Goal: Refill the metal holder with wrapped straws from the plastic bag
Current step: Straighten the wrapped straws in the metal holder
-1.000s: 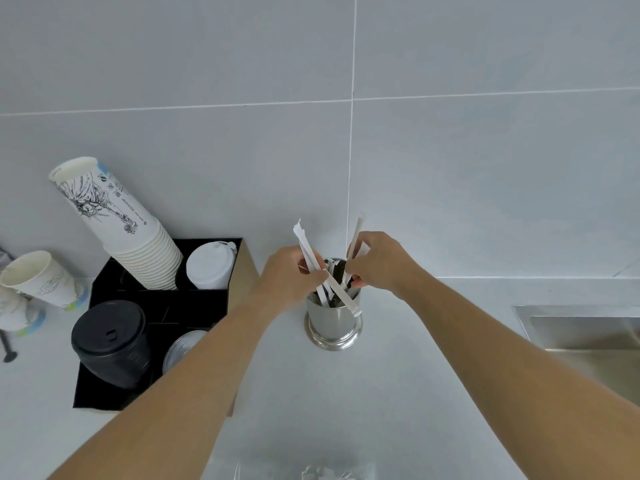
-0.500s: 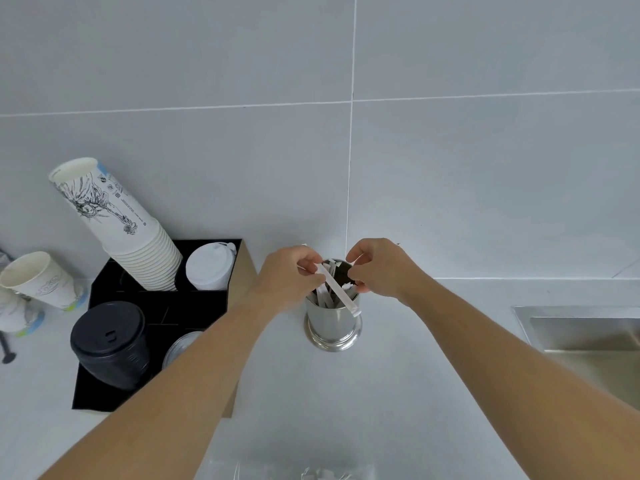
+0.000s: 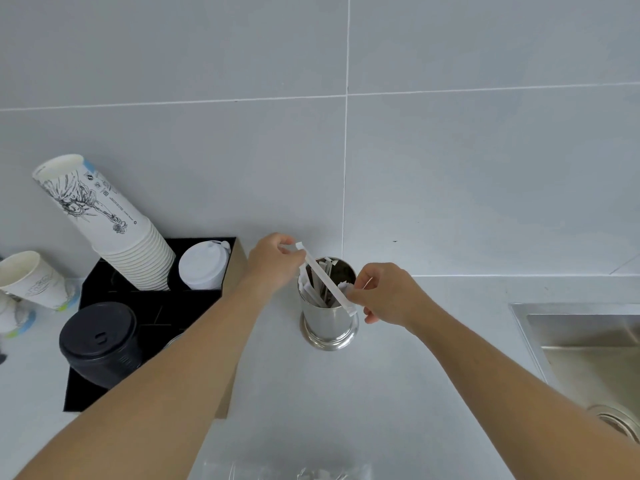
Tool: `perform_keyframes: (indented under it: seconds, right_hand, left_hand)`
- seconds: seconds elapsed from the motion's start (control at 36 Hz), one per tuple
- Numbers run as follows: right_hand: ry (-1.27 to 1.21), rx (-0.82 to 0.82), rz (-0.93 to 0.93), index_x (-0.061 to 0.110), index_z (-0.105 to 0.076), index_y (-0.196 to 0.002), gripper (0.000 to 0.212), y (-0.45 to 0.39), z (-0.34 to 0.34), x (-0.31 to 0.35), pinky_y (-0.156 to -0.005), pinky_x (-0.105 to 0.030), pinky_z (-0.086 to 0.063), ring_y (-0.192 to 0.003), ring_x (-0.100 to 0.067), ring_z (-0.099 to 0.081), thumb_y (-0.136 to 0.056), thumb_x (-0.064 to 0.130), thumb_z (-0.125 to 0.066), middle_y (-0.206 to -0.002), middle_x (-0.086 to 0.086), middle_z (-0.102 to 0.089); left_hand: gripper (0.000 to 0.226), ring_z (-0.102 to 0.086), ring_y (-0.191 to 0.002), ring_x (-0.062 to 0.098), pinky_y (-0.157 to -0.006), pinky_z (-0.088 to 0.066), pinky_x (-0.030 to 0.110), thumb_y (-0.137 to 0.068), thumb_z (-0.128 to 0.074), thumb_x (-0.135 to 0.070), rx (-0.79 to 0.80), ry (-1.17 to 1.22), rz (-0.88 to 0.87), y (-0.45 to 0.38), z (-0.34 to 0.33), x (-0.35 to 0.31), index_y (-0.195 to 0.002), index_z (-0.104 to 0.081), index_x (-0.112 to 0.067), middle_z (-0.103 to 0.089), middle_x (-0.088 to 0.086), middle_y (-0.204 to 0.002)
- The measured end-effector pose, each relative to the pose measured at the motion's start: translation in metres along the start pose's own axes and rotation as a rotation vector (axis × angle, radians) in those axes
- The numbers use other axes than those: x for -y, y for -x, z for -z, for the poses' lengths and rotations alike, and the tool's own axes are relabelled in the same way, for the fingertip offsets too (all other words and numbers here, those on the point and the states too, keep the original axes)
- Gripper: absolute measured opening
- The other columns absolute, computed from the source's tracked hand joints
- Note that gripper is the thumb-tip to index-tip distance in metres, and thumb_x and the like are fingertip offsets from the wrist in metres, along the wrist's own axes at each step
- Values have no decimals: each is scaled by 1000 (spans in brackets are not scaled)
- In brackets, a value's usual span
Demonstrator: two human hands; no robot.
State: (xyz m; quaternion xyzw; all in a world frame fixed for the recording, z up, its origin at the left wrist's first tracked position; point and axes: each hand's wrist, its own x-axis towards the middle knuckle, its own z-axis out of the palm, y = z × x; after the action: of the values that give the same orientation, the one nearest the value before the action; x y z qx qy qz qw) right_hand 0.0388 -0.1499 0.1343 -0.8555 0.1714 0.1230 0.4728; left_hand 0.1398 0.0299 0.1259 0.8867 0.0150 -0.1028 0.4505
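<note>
fingers (image 3: pixel 284 250) of left hand (image 3: pixel 272 263) pinch wrapped straw (image 3: pixel 323 277) | right hand (image 3: pixel 384 294) pinches near end | lies diagonally across metal holder (image 3: pixel 327 320)

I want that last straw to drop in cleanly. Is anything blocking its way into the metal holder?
Partly. The wrapped straw lies slantwise across the metal holder mouth, held at its ends by the left hand and right hand. Straws already inside crowd the left side; the right part looks open.
</note>
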Motion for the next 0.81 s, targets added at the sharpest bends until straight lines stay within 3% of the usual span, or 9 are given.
perform_keyframes:
  seconds: [0.17, 0.22, 0.31, 0.39, 0.64, 0.81]
  right_hand:
    - [-44, 27, -15, 14, -62, -76, 15, 3, -9, -7, -68, -37, -62, -54, -18, -69, -78, 20, -76, -69, -5, -70]
    - [-76, 36, -25, 13, -62, -76, 15, 3, -11, -8, -68, -40, -63, -56, -19, -69, -76, 16, -76, -72, -8, -71]
    - [-114, 44, -32, 12, -61, -74, 14, 3, -13, -10, -62, -35, -63, -55, -20, -67, -76, 6, -74, -73, -13, -71]
    - [-159, 46, -34, 10, -61, -73, 15, 5, -14, -10, -59, -33, -62, -54, -21, -66, -76, -2, -70, -68, -11, -69]
    - [-297, 28, -37, 8, -70, -83, 15, 7, 2, -8, -70, -37, -63, -56, -21, -67, -77, -6, -68, -66, -6, -71]
    - [-449, -73, -2, 3, -72, -82, 9, 6, 19, -3, -61, -28, -59, -56, -15, -61, -83, -6, -68, -67, -8, -65]
  left_hand:
    - [48, -67, -100, 19, -93, -53, 36, -77, -67, -32, 8, 101, 119, -14, -8, 1, -123, -61, -20, -66, 4, -118]
    - [43, -68, -98, 22, -92, -55, 38, -80, -68, -26, 7, 132, 136, -18, -10, 0, -121, -63, -17, -68, 7, -113]
    - [33, -67, -78, 19, -84, -55, 34, -84, -67, -15, 22, 192, 144, -19, -11, -3, -117, -65, -11, -68, 8, -94]
    - [27, -65, -67, 14, -81, -54, 32, -85, -67, -10, 33, 218, 137, -19, -9, -4, -112, -67, -10, -67, 7, -90]
    - [18, -65, -70, 14, -75, -54, 27, -85, -66, -3, 59, 356, 57, -13, 8, -5, -101, -70, -11, -69, 4, -81]
    - [9, -66, -73, 15, -75, -55, 26, -89, -65, -6, 84, 418, 39, -3, 19, -3, -91, -70, -14, -69, 6, -82]
